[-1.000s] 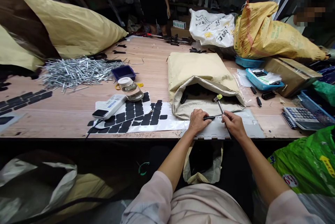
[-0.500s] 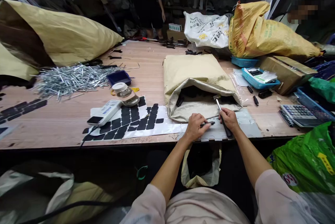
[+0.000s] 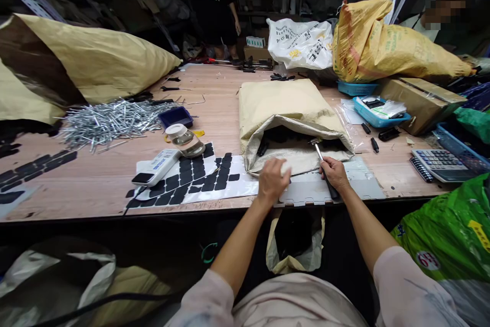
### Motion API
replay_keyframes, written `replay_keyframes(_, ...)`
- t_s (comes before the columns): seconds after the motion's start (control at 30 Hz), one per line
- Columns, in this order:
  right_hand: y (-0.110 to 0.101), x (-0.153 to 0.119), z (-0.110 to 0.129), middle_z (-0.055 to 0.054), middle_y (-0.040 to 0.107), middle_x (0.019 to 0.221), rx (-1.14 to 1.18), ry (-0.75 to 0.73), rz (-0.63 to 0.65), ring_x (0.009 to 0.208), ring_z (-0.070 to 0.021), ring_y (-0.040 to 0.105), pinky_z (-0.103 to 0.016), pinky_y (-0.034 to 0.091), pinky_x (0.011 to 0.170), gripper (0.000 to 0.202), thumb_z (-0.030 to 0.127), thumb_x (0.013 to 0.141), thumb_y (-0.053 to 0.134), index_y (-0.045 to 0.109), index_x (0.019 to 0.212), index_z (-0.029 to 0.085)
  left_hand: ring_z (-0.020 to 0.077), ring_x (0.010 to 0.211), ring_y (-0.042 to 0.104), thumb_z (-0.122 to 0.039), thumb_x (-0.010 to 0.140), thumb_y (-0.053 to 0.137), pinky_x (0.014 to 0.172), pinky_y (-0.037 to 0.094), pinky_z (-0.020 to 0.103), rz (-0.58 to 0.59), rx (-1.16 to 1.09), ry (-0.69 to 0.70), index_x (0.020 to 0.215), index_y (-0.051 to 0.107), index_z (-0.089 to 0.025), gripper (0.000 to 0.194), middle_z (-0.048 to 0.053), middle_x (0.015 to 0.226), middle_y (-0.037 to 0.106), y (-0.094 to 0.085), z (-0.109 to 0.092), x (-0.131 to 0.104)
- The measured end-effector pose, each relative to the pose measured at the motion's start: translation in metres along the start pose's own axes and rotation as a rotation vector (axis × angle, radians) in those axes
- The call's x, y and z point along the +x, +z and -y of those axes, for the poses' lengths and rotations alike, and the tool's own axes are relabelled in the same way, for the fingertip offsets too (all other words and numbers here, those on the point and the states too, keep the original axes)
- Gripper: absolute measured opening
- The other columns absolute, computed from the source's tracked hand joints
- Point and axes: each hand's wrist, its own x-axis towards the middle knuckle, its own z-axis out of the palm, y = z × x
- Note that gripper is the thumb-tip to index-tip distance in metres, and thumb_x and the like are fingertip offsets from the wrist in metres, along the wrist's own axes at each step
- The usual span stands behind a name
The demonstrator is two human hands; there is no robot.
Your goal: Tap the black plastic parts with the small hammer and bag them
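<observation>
L hand [image 3: 273, 180]: fingers half-curled, blurry, can't tell if gripping anything. It's shifted left since a sec ago, & the black stick it had then doesn't show clearly now. R hand [image 3: 335, 174]: fingers tight round the hammer [image 3: 318, 150], head by the open mouth of the tan sack [image 3: 283, 97], pos. abt same. Farther L on bench [image 3: 218, 87]: jar [image 3: 187, 143], pile of metal rods [image 3: 115, 120].

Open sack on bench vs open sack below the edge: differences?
Pose: the wide beige paper-like sack lies flat, mouth toward the front edge; the small beige pale-lined sack opens upward.
Place: the first is on the wooden bench, the second below it.
Size: the first's mouth looks wider than the second's.
Shared: beige, open, dark inside.
</observation>
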Motion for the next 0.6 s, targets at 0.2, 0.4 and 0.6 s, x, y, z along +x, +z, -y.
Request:
replay_keyframes(0.2,0.000,0.000,0.001,0.004,0.059,0.058,0.015,-0.013,0.009,0.043,-0.0109,0.053,-0.024,0.046,0.047,0.033,0.042,0.084,0.058,0.071,0.099,0.016,0.0276,0.099,0.055,-0.017,0.092,0.060,0.085,0.046,0.043,0.051,0.274,-0.356,0.102,0.064,-0.012,0.012,0.014,0.104,0.058,0.008,0.050,0.070)
replay_keyframes(0.4,0.000,-0.001,0.001,0.004,0.059,0.058,0.005,-0.035,0.004,0.043,-0.0108,0.053,-0.023,0.045,0.047,0.029,0.043,0.085,0.057,0.070,0.091,0.017,0.0275,0.101,0.055,-0.018,0.093,0.059,0.089,0.046,0.041,0.000,0.218,-0.281,0.109,0.066,-0.017,0.018,0.011,0.105,0.061,0.007,0.046,0.061)
replay_keyframes(0.6,0.000,-0.002,0.006,0.004,0.059,0.058,0.002,-0.007,0.003,0.043,-0.0115,0.053,-0.024,0.046,0.047,0.034,0.043,0.083,0.057,0.071,0.100,0.016,0.0242,0.101,0.058,-0.027,0.089,0.069,0.094,0.046,0.039,0.141,-0.126,0.137,0.117,0.069,-0.024,0.029,0.005,0.102,0.070,0.016,0.008,0.029)
